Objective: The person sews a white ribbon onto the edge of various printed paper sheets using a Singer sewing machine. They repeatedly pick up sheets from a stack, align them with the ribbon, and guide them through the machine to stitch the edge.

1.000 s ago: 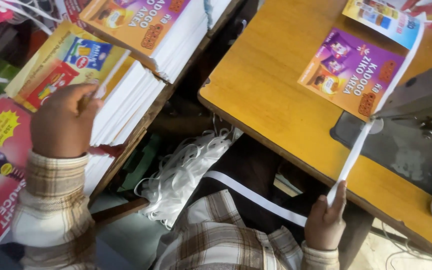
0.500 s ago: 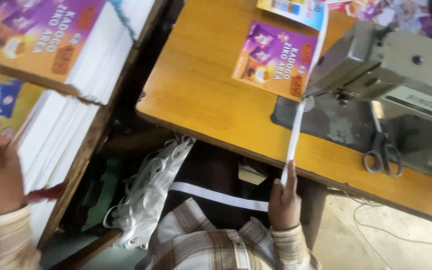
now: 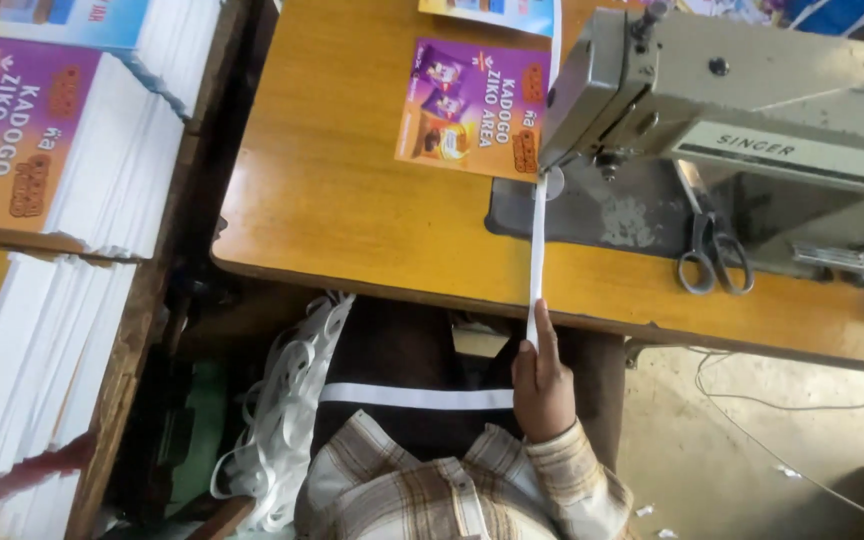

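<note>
White tape strip (image 3: 537,250), taut, flat, stretched straight across orange table edge

A grey sewing machine (image 3: 742,95) stands on the right part of a wooden table (image 3: 352,200), its base set into a dark plate. A pair of scissors (image 3: 712,250) lies on that plate in front of the machine, handles toward the table's near edge. A purple printed sheet (image 3: 467,105) lies flat on the tabletop just left of the machine's head, and the edge of another printed sheet (image 3: 492,12) shows beyond it. To the left, tall stacks of white sheets (image 3: 102,170) with purple printed tops rest on a wooden shelf. A heap of loose white tape (image 3: 287,400) hangs below the table's edge. A thin cable (image 3: 782,400) trails over the floor at the right.
</note>
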